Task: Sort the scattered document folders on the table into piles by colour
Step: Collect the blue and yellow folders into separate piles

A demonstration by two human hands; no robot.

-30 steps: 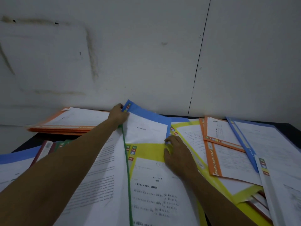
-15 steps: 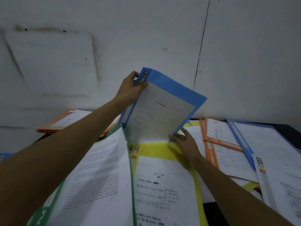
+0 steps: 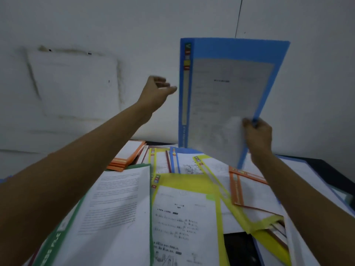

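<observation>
Big white wall [image 3: 76, 25] at the back, plenty of free air in front of it. The table [image 3: 238, 244] is buried: a green folder [image 3: 50, 250] near left, a yellow folder [image 3: 184, 181] in the middle, orange folders [image 3: 124, 160] stacked far left. The blue folder [image 3: 226, 96] is up in the air over the far side, upright, long axis vertical, label-strip spine on the left, printed sheet facing me. The right hand [image 3: 258, 135] pinches its lower right edge. The left hand [image 3: 155, 91] is just beside the spine, fingers curled, holding nothing.

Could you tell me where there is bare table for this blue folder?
Two bare bits of table: a gap between the front yellow folder and the right yellow folder, plus its far right corner. The rest is crowded.
</observation>
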